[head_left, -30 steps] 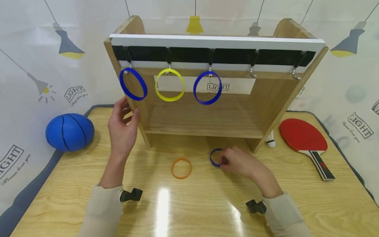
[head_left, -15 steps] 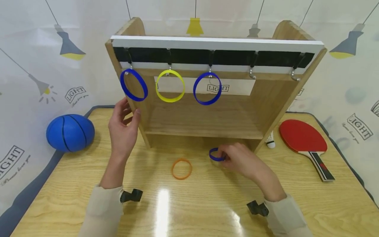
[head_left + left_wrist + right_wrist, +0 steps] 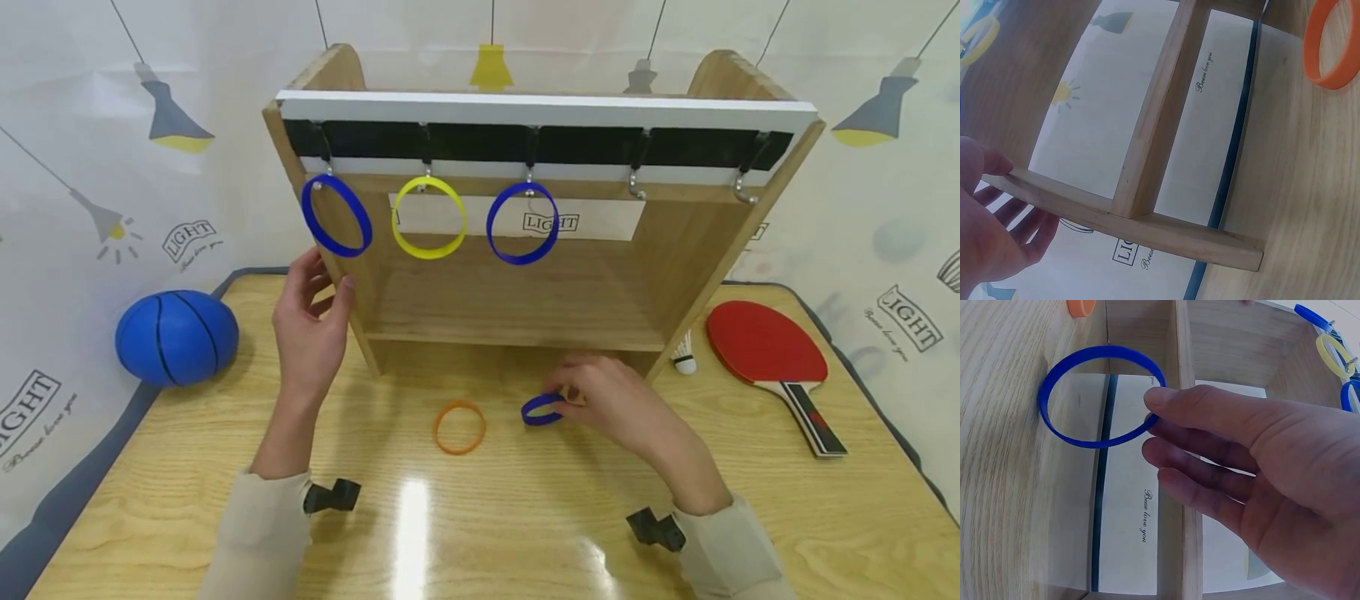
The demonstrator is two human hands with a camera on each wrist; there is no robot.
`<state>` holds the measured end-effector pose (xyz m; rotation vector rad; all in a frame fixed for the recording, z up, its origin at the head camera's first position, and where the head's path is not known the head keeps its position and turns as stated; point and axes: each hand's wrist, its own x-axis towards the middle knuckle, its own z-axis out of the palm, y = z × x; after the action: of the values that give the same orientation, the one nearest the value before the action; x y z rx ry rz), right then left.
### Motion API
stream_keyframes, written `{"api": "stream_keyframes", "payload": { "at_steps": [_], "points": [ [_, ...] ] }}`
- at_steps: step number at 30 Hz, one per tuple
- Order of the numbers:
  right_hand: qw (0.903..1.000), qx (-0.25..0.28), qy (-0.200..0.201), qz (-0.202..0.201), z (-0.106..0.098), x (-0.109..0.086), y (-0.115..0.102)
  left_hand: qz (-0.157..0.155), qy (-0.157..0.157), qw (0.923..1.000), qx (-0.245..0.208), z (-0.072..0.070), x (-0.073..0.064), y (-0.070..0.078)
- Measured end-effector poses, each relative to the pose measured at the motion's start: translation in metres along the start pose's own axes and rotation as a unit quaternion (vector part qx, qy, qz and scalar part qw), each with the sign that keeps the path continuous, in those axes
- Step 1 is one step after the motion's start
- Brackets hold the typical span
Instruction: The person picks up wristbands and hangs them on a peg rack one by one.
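My right hand (image 3: pixel 611 400) pinches a blue silicone wristband (image 3: pixel 1107 351) between thumb and fingertips, the band tilted low over the table in front of the shelf. My left hand (image 3: pixel 311 337) grips the left side panel (image 3: pixel 1179 240) of the wooden shelf (image 3: pixel 517 308), thumb in front and fingers curled behind. Along the shelf's top rail, a blue wristband (image 3: pixel 347 251), a yellow wristband (image 3: pixel 429 253) and another blue wristband (image 3: pixel 519 260) hang from hooks. An orange wristband (image 3: pixel 438 427) lies flat on the table, left of my right hand.
To the right of the hanging bands, two more metal hooks, one in the middle (image 3: pixel 636 185) and one at the end, stick out. A blue ball (image 3: pixel 177 337) sits at left. A shuttlecock (image 3: pixel 684 358) and a red table tennis bat (image 3: pixel 768 342) lie right of the shelf.
My right hand has tipped the blue wristband up from lying on the table and shifted it slightly left, fingers now reaching farther round it. My left hand stays on the shelf panel.
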<state>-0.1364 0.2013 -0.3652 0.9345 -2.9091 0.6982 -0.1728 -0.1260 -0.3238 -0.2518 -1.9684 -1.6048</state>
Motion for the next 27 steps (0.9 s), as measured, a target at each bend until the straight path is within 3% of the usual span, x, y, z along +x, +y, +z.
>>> {"api": "stream_keyframes", "payload": {
  "at_steps": [14, 17, 20, 24, 27],
  "points": [
    [0.9999, 0.002, -0.008, -0.006, -0.002, 0.0, -0.001, -0.005, 0.003, 1.0, -0.001, -0.001, 0.0, 0.0],
    [0.9995, 0.027, 0.0, -0.014, -0.006, 0.001, -0.007, -0.01, 0.005, 0.9999, 0.0, -0.002, -0.001, 0.0],
    [0.9959, 0.087, 0.023, -0.014, -0.019, -0.003, -0.014, -0.011, 0.005, 0.9999, -0.002, -0.002, -0.001, 0.0],
    [0.9757, 0.204, 0.079, -0.016, -0.044, -0.011, -0.024, -0.007, 0.001, 0.9999, -0.007, -0.001, -0.001, -0.001],
    [0.9426, 0.306, 0.131, -0.019, -0.065, -0.017, -0.031, -0.004, 0.002, 0.9999, -0.01, 0.001, 0.0, -0.001]
  ]
}}
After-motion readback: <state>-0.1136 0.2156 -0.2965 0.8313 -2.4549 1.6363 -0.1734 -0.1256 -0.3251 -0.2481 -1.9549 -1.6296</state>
